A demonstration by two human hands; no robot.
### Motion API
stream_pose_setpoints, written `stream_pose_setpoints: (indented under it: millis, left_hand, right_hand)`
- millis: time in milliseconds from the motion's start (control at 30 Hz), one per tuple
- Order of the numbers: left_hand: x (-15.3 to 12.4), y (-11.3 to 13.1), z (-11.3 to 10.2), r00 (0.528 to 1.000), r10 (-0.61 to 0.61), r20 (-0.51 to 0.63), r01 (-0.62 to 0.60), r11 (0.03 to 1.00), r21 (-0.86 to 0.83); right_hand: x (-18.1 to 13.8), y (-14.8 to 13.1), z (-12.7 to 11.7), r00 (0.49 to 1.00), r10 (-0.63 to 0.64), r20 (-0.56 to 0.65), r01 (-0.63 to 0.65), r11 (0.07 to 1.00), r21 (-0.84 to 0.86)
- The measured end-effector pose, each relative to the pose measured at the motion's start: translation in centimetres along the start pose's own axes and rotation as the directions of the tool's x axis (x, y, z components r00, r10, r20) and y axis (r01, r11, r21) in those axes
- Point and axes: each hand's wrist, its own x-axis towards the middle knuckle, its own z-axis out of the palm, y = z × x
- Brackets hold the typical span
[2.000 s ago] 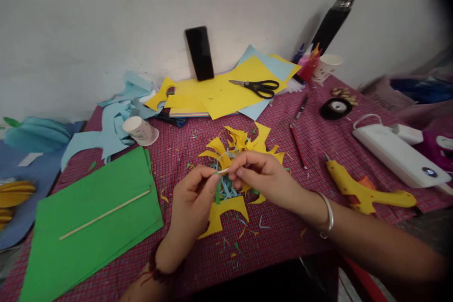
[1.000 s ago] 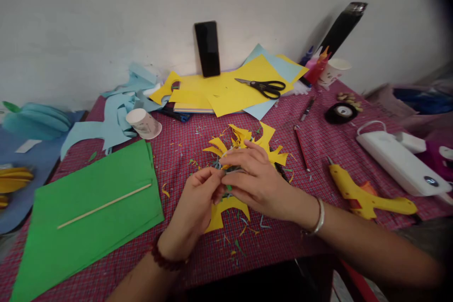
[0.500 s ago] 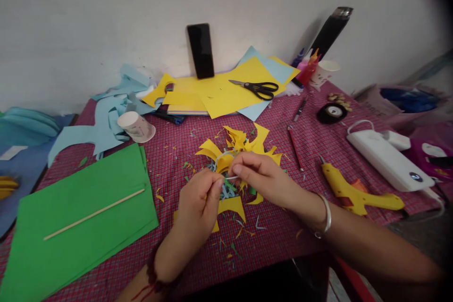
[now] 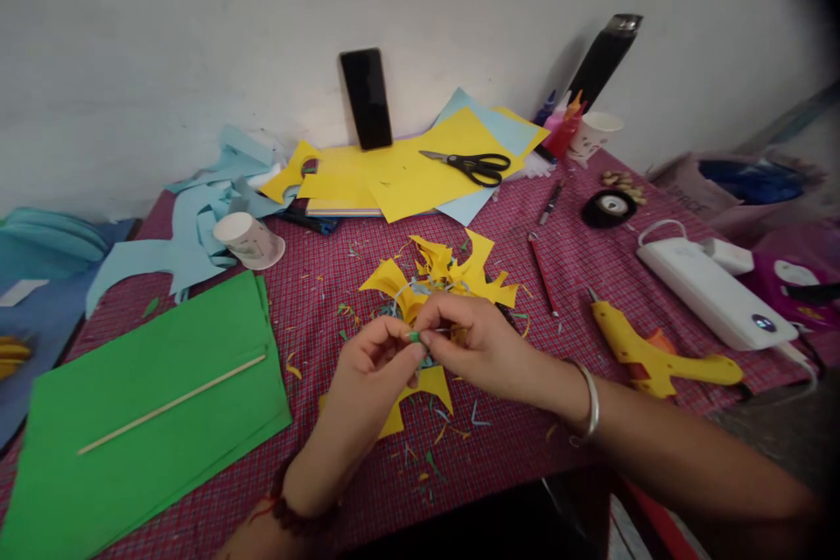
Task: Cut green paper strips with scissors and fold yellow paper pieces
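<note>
Green paper bit sits between the two hands, above the yellow cutouts and loose shreds on the checked cloth. It looks feather-light, thin and easily creased, so a fingertip hold at its ends should suit it better than a hard squeeze. Left hand and right hand each pinch it, thumb against forefinger, with no gap showing; whether it wraps anything is hidden. Farther out lie green sheets bearing a thin stick, a yellow glue gun and scissors.
</note>
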Motion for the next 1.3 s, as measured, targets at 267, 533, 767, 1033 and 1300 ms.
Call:
stream_pose_setpoints:
  millis: [267,533,767,1033,1300]
  left_hand:
    - [-0.3,0.1,0.9,0.991,-0.113,-0.077,0.09,0.961,-0.262]
    - [-0.3,0.5,0.8,0.993,-0.115,-0.028,0.099,0.934,-0.343]
    - [-0.2,0.4,0.4,0.983,-0.175,0.054,0.182,0.901,-0.395]
    - [-0.4,0.5,-0.1,0.958,-0.247,0.147,0.287,0.817,-0.501]
    - [0.0,0.5,-0.2,0.973,-0.222,0.066,0.23,0.893,-0.387]
  right_hand:
    - [0.0,-0.2,0.5,0.993,-0.109,-0.046,0.102,0.986,-0.133]
    - [-0.1,0.3,0.7,0.956,-0.293,-0.027,0.283,0.939,-0.194]
    - [-0.3,0.3,0.7,0.954,-0.299,-0.006,0.293,0.937,-0.192]
    - [-0.4,-0.1,-0.2,0.885,-0.424,0.194,0.461,0.732,-0.501]
    - [-0.4,0.0,-0.6,0.889,-0.394,0.234,0.457,0.727,-0.512]
